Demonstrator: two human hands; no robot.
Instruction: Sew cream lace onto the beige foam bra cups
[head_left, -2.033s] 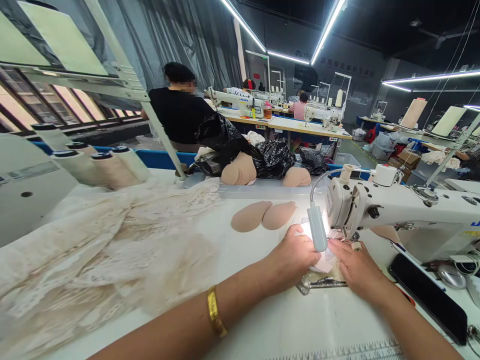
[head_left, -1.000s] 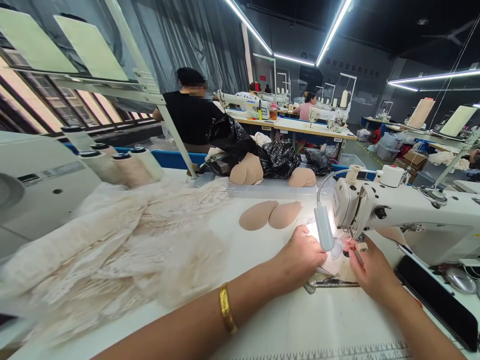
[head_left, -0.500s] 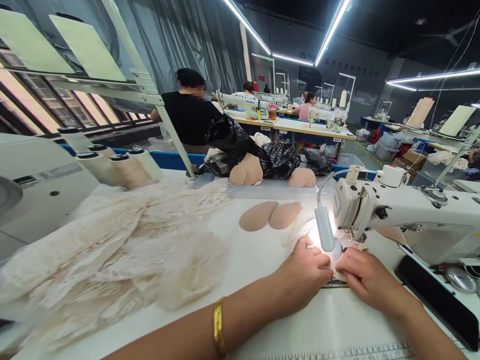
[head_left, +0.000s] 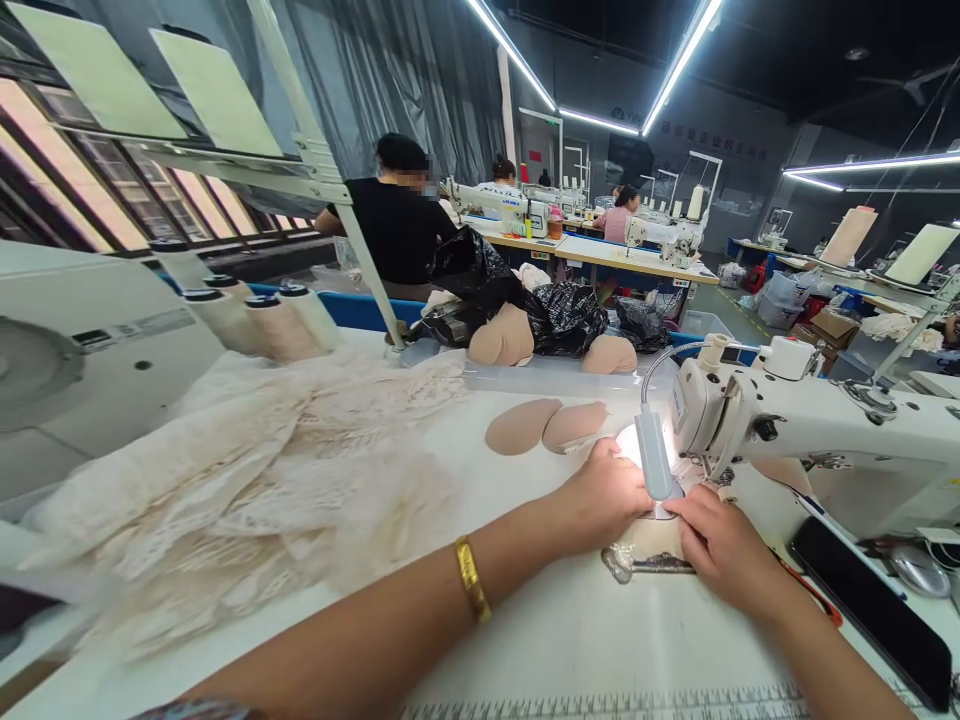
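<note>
At the white sewing machine point(head_left: 795, 415), both my hands are close to the needle area, under a small grey lamp point(head_left: 655, 455). My left hand point(head_left: 607, 495), fingers closed, pinches pale fabric point(head_left: 661, 512) just left of the presser foot. On the right, my right hand point(head_left: 720, 535) has its fingertips closed at the same fabric. Lamp glare and my fingers hide most of the piece. Below them shows a beige patch point(head_left: 651, 540) with a silvery, rough edge; I cannot tell whether it is cloth or part of the machine bed. Two beige bra cups point(head_left: 523, 426) lie beyond my left hand.
A heap of cream lace point(head_left: 247, 500) covers the table's left. Thread cones point(head_left: 281, 325) stand behind it. Black plastic bags point(head_left: 562, 315) and stacked cups point(head_left: 501, 337) sit at the back. A phone point(head_left: 870, 605) lies right, a ruler point(head_left: 615, 703) along the front. Co-workers sit beyond.
My left hand has moved slightly up and away, uncovering the beige patch with the silvery edge. An orange-red handle now shows beside my right wrist. The view has shifted a little left.
</note>
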